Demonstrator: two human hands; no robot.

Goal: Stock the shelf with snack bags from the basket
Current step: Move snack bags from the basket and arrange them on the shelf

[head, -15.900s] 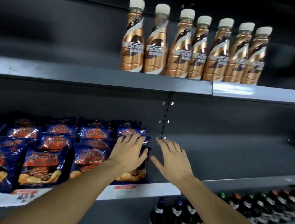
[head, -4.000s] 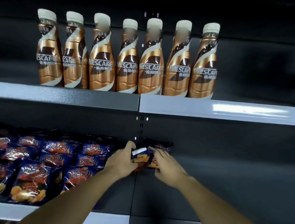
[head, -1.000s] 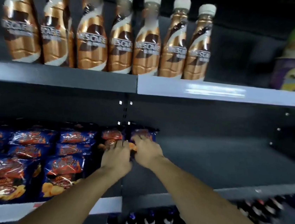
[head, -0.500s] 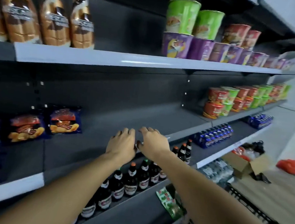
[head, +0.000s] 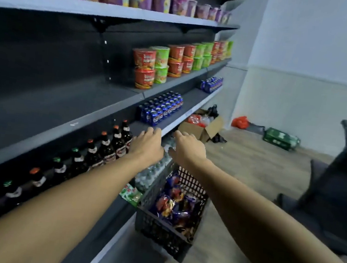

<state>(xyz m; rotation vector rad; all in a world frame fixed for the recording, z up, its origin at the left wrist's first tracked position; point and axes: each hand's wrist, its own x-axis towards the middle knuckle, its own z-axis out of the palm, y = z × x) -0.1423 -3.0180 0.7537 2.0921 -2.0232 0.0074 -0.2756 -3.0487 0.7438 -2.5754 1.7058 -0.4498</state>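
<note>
Both hands, left (head: 148, 142) and right (head: 188, 147), hung empty with fingers loose above the basket (head: 158, 229), where the bags (head: 173, 206) lay directly below, nearer the right hand.

A shop: long shelves (head: 108, 9) stocked with cup noodles (head: 145, 69), canned drinks (head: 162, 108), bottles (head: 106, 145).

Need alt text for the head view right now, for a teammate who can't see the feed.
Both hands, left hand and right hand, reach out empty and open above a dark basket of snack bags on the floor beside the shelf. Beer bottles, blue cans and noodle cups line the shelves.
</note>
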